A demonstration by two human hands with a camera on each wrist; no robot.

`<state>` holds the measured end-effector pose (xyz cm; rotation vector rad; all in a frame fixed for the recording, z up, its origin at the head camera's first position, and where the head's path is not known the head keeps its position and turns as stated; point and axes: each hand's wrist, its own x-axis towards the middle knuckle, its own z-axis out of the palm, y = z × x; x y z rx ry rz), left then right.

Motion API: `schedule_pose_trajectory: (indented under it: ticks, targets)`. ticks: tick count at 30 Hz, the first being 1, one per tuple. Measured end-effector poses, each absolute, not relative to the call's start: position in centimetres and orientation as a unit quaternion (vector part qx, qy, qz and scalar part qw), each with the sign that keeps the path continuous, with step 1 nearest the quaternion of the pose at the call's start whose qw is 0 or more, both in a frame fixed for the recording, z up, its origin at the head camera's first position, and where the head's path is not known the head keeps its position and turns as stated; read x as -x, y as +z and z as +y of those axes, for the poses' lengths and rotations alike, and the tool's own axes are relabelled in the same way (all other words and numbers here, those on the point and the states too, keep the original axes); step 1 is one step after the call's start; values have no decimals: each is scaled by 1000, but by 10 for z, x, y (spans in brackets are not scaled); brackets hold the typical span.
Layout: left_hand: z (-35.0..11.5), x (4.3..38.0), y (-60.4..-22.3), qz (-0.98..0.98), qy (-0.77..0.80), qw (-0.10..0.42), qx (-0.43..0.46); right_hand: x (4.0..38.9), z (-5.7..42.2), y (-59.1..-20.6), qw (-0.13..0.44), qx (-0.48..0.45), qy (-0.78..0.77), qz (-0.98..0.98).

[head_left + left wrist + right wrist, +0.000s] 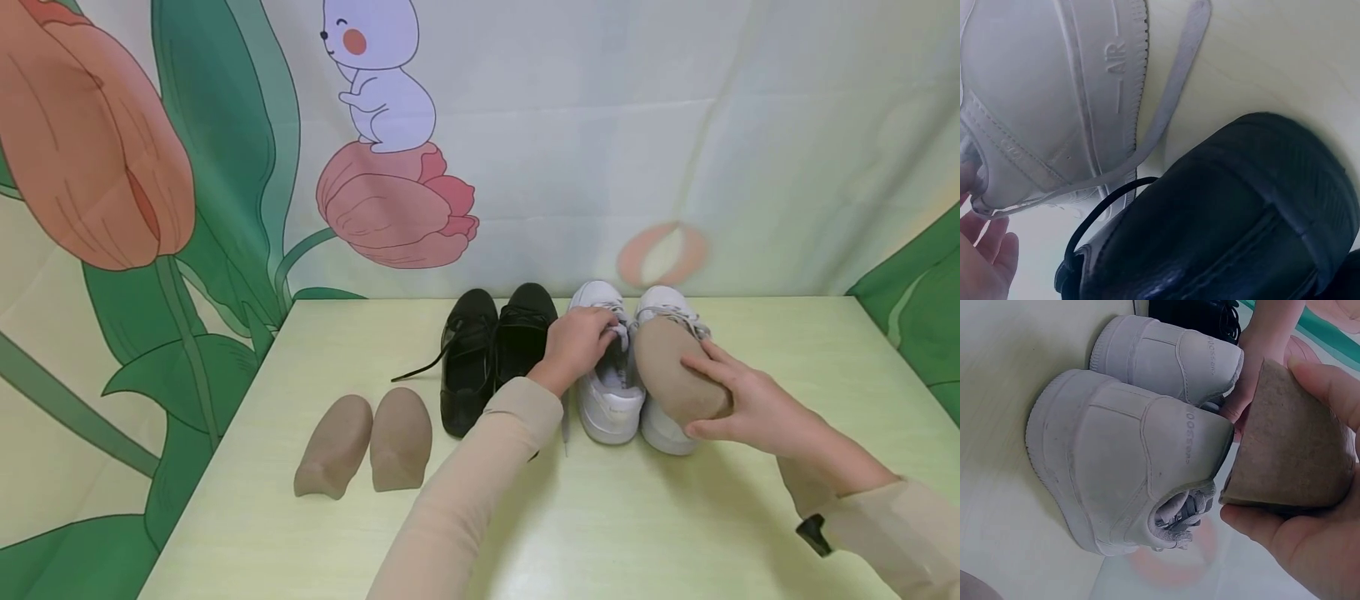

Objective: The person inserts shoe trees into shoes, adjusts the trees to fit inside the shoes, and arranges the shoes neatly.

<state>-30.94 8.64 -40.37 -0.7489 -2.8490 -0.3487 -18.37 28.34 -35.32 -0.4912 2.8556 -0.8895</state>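
My right hand (pixel 768 412) grips a brown moulded shoe insert (pixel 667 367), thumb on one side and fingers on the other. It is held over the right white sneaker (pixel 663 429) and hides much of its opening in the head view. My left hand (pixel 581 340) is at the left white sneaker (pixel 609 415), its fingers pinching the tongue and laces at the opening. In the right wrist view the insert (pixel 1297 444) is beside the sneaker's heel collar, outside the opening.
Left of the sneakers stands a pair of black lace-up shoes (pixel 463 387), one lace trailing onto the table (pixel 247 533). Two more brown inserts (pixel 401 442) lie at the left. A loose white lace (pixel 1172 94) hangs between the pairs. Behind is a printed curtain (pixel 562 167).
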Motion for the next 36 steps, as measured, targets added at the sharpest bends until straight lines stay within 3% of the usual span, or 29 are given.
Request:
schedule_pose_trajectory:
  ticks: [21,36]
  targets:
    - [90,319,-391,-961,-120,34,245,193,270,-350,86,219,-292,927]
    - [85,322,-395,-950,-179,37,253,204,268,-342,133,229,-283,922]
